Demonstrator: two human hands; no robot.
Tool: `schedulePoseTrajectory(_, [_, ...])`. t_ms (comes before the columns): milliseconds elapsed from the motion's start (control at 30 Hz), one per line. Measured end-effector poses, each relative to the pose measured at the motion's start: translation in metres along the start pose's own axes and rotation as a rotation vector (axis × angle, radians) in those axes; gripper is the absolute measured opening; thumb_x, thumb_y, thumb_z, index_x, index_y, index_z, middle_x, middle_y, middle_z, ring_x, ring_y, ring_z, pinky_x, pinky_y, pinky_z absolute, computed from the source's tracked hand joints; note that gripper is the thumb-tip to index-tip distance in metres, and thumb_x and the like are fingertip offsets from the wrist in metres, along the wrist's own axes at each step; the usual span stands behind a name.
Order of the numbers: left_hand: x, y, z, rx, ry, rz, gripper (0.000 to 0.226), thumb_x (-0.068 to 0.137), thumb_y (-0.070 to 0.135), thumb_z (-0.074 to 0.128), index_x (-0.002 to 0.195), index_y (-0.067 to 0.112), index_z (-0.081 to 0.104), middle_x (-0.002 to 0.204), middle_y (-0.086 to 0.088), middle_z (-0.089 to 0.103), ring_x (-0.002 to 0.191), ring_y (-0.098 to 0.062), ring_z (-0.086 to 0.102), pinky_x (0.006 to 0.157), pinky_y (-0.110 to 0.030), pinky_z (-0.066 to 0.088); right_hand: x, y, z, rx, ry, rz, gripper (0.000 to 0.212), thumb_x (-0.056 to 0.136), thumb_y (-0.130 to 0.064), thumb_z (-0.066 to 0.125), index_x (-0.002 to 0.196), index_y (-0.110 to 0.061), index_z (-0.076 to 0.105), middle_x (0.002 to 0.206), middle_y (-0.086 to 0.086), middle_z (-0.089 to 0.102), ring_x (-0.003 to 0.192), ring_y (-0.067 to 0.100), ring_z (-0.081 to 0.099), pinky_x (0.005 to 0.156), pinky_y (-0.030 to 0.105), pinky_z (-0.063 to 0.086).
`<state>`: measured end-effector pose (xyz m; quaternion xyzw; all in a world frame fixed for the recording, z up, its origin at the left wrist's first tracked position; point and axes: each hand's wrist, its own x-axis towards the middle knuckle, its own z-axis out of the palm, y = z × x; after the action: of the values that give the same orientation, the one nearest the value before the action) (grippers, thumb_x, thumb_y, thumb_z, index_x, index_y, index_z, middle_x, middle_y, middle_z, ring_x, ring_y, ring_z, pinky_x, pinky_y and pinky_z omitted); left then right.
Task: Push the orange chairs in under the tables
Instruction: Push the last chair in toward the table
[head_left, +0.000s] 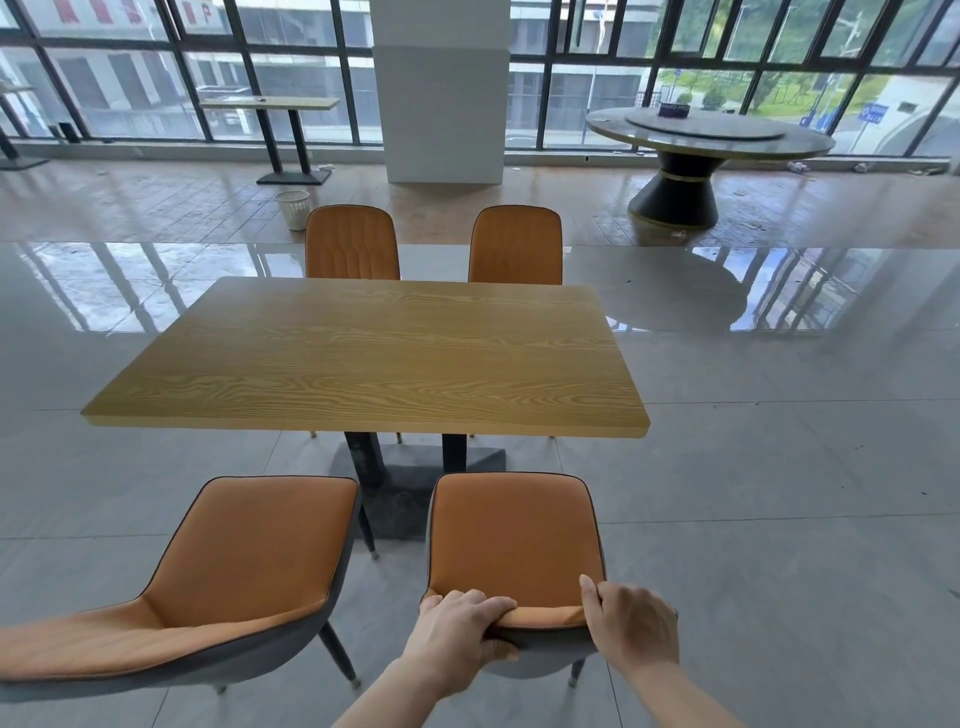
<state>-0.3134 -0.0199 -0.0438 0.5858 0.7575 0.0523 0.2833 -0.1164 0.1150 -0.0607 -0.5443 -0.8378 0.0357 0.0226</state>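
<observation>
Recommended: push the near right orange chair (514, 530) straight and evenly from both sides, so its front legs clear the black pedestal base (415, 488). The left hand (462, 623) and right hand (631, 623) each clasp the backrest's top edge, closed round it. The chair stands just short of the wooden table (363, 353), seat wholly outside the near edge; orange upholstery, dark piping, grey shell, thin dark legs.

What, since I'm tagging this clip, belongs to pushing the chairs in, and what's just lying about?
Job: held chair, left chair, far-left chair, far-right chair, wooden table, left hand, right hand.
Lying about: white basket, round table, white pillar.
</observation>
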Motion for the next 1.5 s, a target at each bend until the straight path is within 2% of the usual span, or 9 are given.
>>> schedulePoseTrajectory(367, [-0.007,0.0,0.003,0.011,0.046,-0.007,0.064,0.09,0.064,0.051,0.148,0.043,0.035,0.131,0.008,0.053,0.126,-0.02,0.044,0.114,-0.04,0.025,-0.003,0.0,-0.001,0.002,0.007,0.019,0.057,0.098,-0.054,0.032,0.067,-0.024,0.069,0.063,-0.007,0.066,0.063,0.016,0.061,0.066,0.028,0.049])
schedulePoseTrajectory(467, [-0.008,-0.002,0.004,0.013,0.052,0.009,0.061,0.091,0.057,0.053,0.148,0.043,0.035,0.132,0.008,0.053,0.127,-0.019,0.044,0.114,-0.04,0.025,-0.003,-0.001,-0.002,-0.003,0.017,0.024,0.056,0.097,-0.053,0.034,0.066,-0.024,0.07,0.063,-0.007,0.067,0.059,0.015,0.056,0.062,0.027,0.044])
schedulePoseTrajectory(800, [-0.007,-0.004,0.007,0.021,0.076,0.024,0.048,0.097,0.05,0.054,0.143,0.043,0.042,0.123,0.006,0.058,0.115,-0.022,0.048,0.106,-0.039,0.03,-0.002,0.001,0.002,0.003,-0.002,0.017,0.055,0.097,-0.053,0.038,0.062,-0.023,0.07,0.058,-0.006,0.064,0.057,0.017,0.057,0.061,0.028,0.045])
schedulePoseTrajectory(900, [-0.008,-0.003,0.008,0.009,0.08,0.029,0.048,0.097,0.048,0.054,0.143,0.043,0.043,0.123,0.006,0.058,0.115,-0.023,0.048,0.105,-0.04,0.03,-0.004,0.001,0.003,-0.004,-0.004,0.013,0.056,0.097,-0.053,0.039,0.059,-0.024,0.068,0.05,-0.009,0.053,0.052,0.013,0.052,0.06,0.026,0.045])
schedulePoseTrajectory(967, [-0.009,-0.003,0.008,0.002,0.077,0.031,0.048,0.097,0.048,0.054,0.143,0.043,0.043,0.124,0.006,0.058,0.116,-0.022,0.048,0.106,-0.04,0.03,-0.005,0.002,0.002,0.0,-0.008,0.012,0.056,0.097,-0.052,0.038,0.057,-0.024,0.066,0.049,-0.009,0.049,0.052,0.014,0.051,0.06,0.027,0.044])
schedulePoseTrajectory(1100, [-0.01,-0.002,0.007,-0.015,0.071,0.024,0.051,0.096,0.048,0.057,0.145,0.043,0.042,0.126,0.005,0.057,0.12,-0.022,0.047,0.108,-0.038,0.029,-0.004,0.004,0.002,0.028,-0.018,0.004,0.057,0.098,-0.052,0.034,0.062,-0.022,0.066,0.056,-0.007,0.06,0.059,0.017,0.057,0.066,0.029,0.047])
schedulePoseTrajectory(1233, [-0.012,0.0,0.005,-0.03,0.048,-0.004,0.057,0.093,0.052,0.058,0.146,0.043,0.04,0.133,0.007,0.054,0.128,-0.021,0.044,0.116,-0.043,0.024,-0.007,0.004,0.0,0.06,-0.024,-0.017,0.055,0.099,-0.051,0.036,0.059,-0.023,0.063,0.054,-0.009,0.054,0.057,0.015,0.055,0.066,0.029,0.048])
schedulePoseTrajectory(1400, [-0.015,0.002,0.003,-0.084,0.051,-0.039,0.059,0.092,0.068,0.044,0.145,0.042,0.042,0.134,0.01,0.055,0.129,-0.017,0.043,0.112,-0.037,0.027,-0.006,0.007,-0.001,0.092,-0.034,-0.032,0.05,0.098,-0.052,0.034,0.061,-0.025,0.055,0.062,-0.008,0.061,0.066,0.019,0.059,0.07,0.031,0.05])
schedulePoseTrajectory(1500, [-0.013,0.008,0.001,-0.105,0.063,-0.084,0.049,0.1,0.063,0.032,0.14,0.04,0.049,0.132,0.007,0.058,0.126,-0.02,0.047,0.109,-0.037,0.03,-0.006,0.008,-0.001,0.1,-0.049,-0.035,0.049,0.098,-0.052,0.033,0.063,-0.025,0.054,0.065,-0.008,0.062,0.067,0.018,0.06,0.073,0.032,0.052])
